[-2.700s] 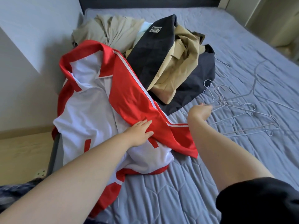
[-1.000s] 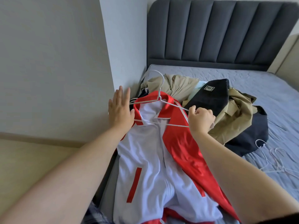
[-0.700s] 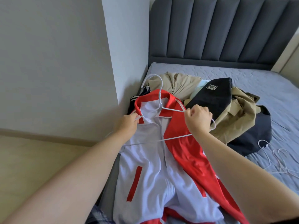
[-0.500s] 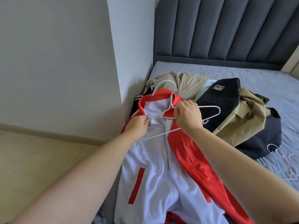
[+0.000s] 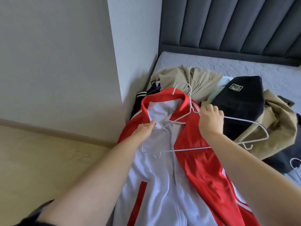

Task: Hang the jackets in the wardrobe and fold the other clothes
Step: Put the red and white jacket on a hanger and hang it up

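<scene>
A red and white jacket (image 5: 164, 176) lies open on the bed's left edge, collar toward the headboard. My right hand (image 5: 210, 121) grips a white wire hanger (image 5: 190, 105) near its neck, above the jacket's red right front. The hanger's left end lies inside the white lining and its right end sticks out over the pile. My left hand (image 5: 145, 130) pinches the jacket's left collar edge at the shoulder.
A pile of beige and black clothes (image 5: 236, 103) lies behind the jacket on the grey bed (image 5: 244, 66). More white hangers (image 5: 295, 165) lie at the right edge. A dark padded headboard (image 5: 228, 25) stands behind, a wall (image 5: 65, 54) and wooden floor (image 5: 40, 160) to the left.
My right hand has shifted the hanger to the right and tilted it, so its right end now reaches over the pile. My left hand still holds the collar's left side.
</scene>
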### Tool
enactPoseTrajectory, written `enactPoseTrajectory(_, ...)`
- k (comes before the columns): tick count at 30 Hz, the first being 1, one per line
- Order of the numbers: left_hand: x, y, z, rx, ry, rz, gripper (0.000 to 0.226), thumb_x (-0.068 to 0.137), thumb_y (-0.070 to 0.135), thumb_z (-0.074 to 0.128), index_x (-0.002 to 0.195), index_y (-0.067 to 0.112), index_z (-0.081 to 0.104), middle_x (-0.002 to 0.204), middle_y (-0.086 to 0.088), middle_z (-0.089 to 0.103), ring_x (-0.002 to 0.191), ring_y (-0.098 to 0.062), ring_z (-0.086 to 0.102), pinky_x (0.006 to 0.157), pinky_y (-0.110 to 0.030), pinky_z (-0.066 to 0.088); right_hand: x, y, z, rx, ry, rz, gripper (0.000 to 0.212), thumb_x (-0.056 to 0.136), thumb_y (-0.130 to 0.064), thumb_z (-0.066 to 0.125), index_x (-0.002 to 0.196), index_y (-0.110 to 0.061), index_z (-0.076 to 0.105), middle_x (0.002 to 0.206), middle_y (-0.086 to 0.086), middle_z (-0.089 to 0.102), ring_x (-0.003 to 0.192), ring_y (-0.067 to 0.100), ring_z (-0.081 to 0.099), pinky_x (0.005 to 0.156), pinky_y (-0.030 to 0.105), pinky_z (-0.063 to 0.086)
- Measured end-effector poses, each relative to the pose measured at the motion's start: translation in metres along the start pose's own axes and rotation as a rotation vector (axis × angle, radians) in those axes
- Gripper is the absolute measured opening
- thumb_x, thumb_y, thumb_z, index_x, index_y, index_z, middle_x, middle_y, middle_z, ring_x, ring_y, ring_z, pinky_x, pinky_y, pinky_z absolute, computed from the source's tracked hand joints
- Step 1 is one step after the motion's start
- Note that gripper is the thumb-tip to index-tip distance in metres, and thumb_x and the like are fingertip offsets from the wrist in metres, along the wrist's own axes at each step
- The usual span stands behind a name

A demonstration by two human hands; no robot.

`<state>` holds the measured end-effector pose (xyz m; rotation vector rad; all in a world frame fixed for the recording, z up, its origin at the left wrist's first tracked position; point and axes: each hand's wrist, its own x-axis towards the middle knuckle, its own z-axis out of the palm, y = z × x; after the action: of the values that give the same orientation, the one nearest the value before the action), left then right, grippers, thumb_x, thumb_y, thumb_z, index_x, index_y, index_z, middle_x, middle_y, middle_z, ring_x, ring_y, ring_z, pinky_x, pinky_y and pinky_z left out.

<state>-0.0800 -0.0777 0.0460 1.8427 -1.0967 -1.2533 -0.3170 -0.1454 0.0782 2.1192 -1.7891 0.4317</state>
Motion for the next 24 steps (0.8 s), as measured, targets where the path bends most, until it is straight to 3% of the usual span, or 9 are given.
enactPoseTrajectory(2,0.012,0.005,0.004,0.007,0.038,-0.057,0.056,0.091,0.056,0.041,0.133,0.023,0.055,0.136,-0.004,0.053,0.121,-0.028,0.052,0.105,-0.042,0.039,0.004,0.0,0.009,0.03,-0.038,0.053,0.014,0.085,-0.001,0.047,0.089,-0.003,0.06,0.092,0.017,0.06,0.091,0.036,0.049,0.077,0.041,0.03)
enactPoseTrajectory(5,0.025,0.013,0.005,-0.005,0.027,-0.108,0.047,0.099,0.037,0.037,0.137,0.012,0.049,0.138,-0.014,0.05,0.123,-0.032,0.049,0.106,-0.042,0.038,0.009,0.004,0.017,0.219,-0.066,0.175,0.014,0.084,-0.007,0.049,0.082,-0.01,0.062,0.08,0.011,0.064,0.087,0.032,0.049,0.077,0.037,0.026)
enactPoseTrajectory(7,0.031,0.014,0.0,-0.088,0.096,-0.14,0.041,0.097,0.03,0.043,0.128,0.007,0.056,0.127,-0.016,0.059,0.112,-0.031,0.056,0.098,-0.036,0.044,0.009,0.007,0.02,0.358,-0.091,0.201,0.009,0.082,-0.018,0.057,0.077,-0.014,0.063,0.076,0.007,0.063,0.087,0.03,0.049,0.079,0.036,0.027)
enactPoseTrajectory(11,0.039,0.001,-0.015,-0.213,0.294,-0.168,0.027,0.084,0.024,0.062,0.103,0.006,0.071,0.099,-0.014,0.07,0.093,-0.031,0.066,0.077,-0.033,0.049,0.004,0.008,0.017,0.383,-0.096,0.082,0.042,0.079,-0.049,0.068,0.061,-0.016,0.049,0.065,-0.002,0.049,0.078,0.023,0.041,0.072,0.034,0.025)
enactPoseTrajectory(15,0.041,-0.013,-0.029,-0.302,0.4,-0.218,0.023,0.076,0.013,0.072,0.094,-0.001,0.07,0.093,-0.021,0.07,0.086,-0.033,0.068,0.083,-0.04,0.055,-0.001,0.01,0.003,0.501,0.097,0.129,0.047,0.089,-0.028,0.064,0.053,-0.013,0.038,0.057,0.006,0.047,0.071,0.035,0.047,0.065,0.038,0.03)
enactPoseTrajectory(17,0.036,-0.018,-0.035,-0.269,0.411,-0.219,0.016,0.076,0.012,0.073,0.088,0.001,0.071,0.077,-0.016,0.069,0.077,-0.032,0.066,0.075,-0.035,0.054,-0.001,0.012,-0.004,0.531,0.171,0.189,0.047,0.09,-0.019,0.062,0.053,-0.013,0.033,0.055,0.006,0.041,0.07,0.037,0.046,0.062,0.037,0.026)
enactPoseTrajectory(19,0.028,-0.017,-0.039,-0.213,0.413,-0.188,0.002,0.075,0.006,0.07,0.077,0.008,0.071,0.059,-0.006,0.06,0.06,-0.025,0.058,0.064,-0.027,0.046,0.003,0.012,-0.009,0.529,0.211,0.297,0.043,0.092,-0.018,0.059,0.057,-0.008,0.037,0.059,0.013,0.045,0.075,0.038,0.046,0.064,0.037,0.025)
enactPoseTrajectory(20,0.024,-0.018,-0.04,-0.203,0.413,-0.152,0.007,0.075,0.004,0.068,0.078,0.011,0.069,0.058,-0.003,0.058,0.055,-0.022,0.055,0.062,-0.026,0.043,0.005,0.011,-0.011,0.522,0.213,0.346,0.041,0.092,-0.02,0.057,0.058,-0.007,0.039,0.063,0.016,0.049,0.078,0.038,0.046,0.067,0.038,0.025)
enactPoseTrajectory(24,0.011,-0.017,-0.043,-0.169,0.397,-0.07,0.006,0.081,0.017,0.066,0.077,0.016,0.062,0.064,-0.002,0.06,0.061,-0.024,0.058,0.062,-0.029,0.048,0.006,0.003,-0.011,0.461,0.177,0.369,0.039,0.093,-0.026,0.056,0.061,-0.008,0.045,0.07,0.016,0.057,0.085,0.037,0.047,0.073,0.039,0.027)
